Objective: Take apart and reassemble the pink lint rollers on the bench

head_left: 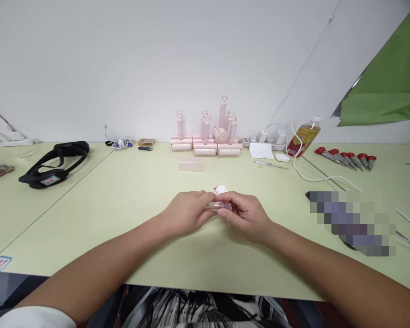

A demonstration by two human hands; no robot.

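Note:
My left hand (pixel 187 212) and my right hand (pixel 246 214) meet above the middle of the table. Between them they grip a clear, pinkish plastic tube (pixel 213 206), lying roughly level, its ends partly covered by my fingers. Just behind my right fingers shows a white roll (pixel 220 189) with a bit of red at its left; whether a finger touches it I cannot tell. Farther back lies a flat, see-through pink cover (pixel 191 164). Beyond it, pink lint rollers (pixel 205 148) are grouped by the wall, several with their handles pointing up.
Black headgear (pixel 53 166) lies at the left. Behind sit coiled cables (pixel 120 144) and a small box (pixel 146 142). At right are a tilted drink bottle (pixel 304 136), several red-capped tubes (pixel 348 158), a white cable (pixel 314 179) and a blurred-out object (pixel 351 223).

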